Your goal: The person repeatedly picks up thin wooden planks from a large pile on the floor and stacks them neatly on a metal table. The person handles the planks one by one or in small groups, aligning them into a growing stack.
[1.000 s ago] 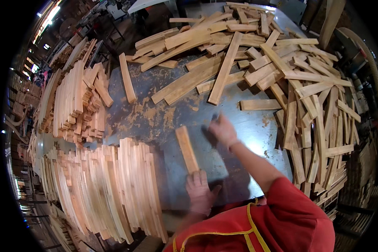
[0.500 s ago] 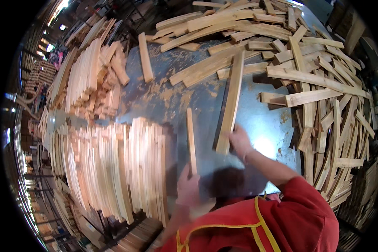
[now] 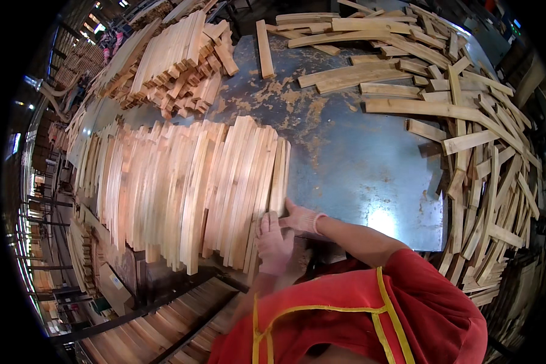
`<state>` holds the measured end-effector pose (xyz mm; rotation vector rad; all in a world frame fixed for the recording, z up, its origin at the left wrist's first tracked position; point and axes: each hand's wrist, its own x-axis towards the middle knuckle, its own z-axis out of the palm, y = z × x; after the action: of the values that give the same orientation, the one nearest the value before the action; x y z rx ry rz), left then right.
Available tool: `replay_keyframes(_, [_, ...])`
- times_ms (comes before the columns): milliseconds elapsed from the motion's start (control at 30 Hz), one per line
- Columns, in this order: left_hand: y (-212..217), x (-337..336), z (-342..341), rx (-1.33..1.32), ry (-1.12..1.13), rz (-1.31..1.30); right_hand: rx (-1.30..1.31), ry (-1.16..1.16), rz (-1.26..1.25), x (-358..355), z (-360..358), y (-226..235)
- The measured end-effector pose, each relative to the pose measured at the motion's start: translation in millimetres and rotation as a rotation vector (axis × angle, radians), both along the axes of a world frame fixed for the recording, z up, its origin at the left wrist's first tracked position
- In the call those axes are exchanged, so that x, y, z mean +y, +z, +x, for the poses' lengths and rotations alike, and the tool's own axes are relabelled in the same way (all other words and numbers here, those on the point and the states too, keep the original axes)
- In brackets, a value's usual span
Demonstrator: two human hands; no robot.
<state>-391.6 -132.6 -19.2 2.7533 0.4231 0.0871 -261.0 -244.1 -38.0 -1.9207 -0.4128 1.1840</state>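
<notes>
A long row of pale wooden strips (image 3: 182, 188), standing side by side, fills the left part of the metal table. At its right end is the outermost wooden strip (image 3: 280, 173), leaning against its neighbours. My right hand (image 3: 302, 219), in a light glove, grips the near end of that strip, with some fingertips hidden behind the other hand. Just left of it, my left hand (image 3: 274, 247), also gloved, lies with fingers stretched over the near ends of the last strips. The two hands touch or nearly touch.
A loose heap of wooden boards (image 3: 467, 121) covers the table's right and far sides. Behind the row rises a stack of cut strips (image 3: 176, 51). One single board (image 3: 264, 50) lies apart near the far edge. Sawdust patches mark the metal tabletop (image 3: 358, 176).
Both hands have come together at the row's right end. The two pieces they held apart over the table now appear to stand against the row. The view has shifted left.
</notes>
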Motion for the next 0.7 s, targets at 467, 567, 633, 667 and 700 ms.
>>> replay_keyframes(467, [-13.1,22.2,-1.4,0.19,-0.28,0.546,-1.327,-0.016,-0.771,-320.5,290.2,37.7])
replay_keyframes(567, [0.5,9.5,2.3,0.074,-0.301,0.386,-1.208,-0.099,-0.974,-347.9,302.9,42.9])
replay_keyframes(633, [-7.6,3.3,1.5,0.013,-0.332,0.35,-0.913,0.036,-1.165,-326.5,315.3,59.9])
replay_keyframes(667, [-6.3,4.0,1.8,0.01,-0.316,0.278,-0.917,0.138,-1.095,-313.7,318.4,61.3])
replay_keyframes(700, [1.0,3.6,3.6,0.001,-0.302,0.202,-0.917,0.239,-1.03,-300.3,315.4,64.6])
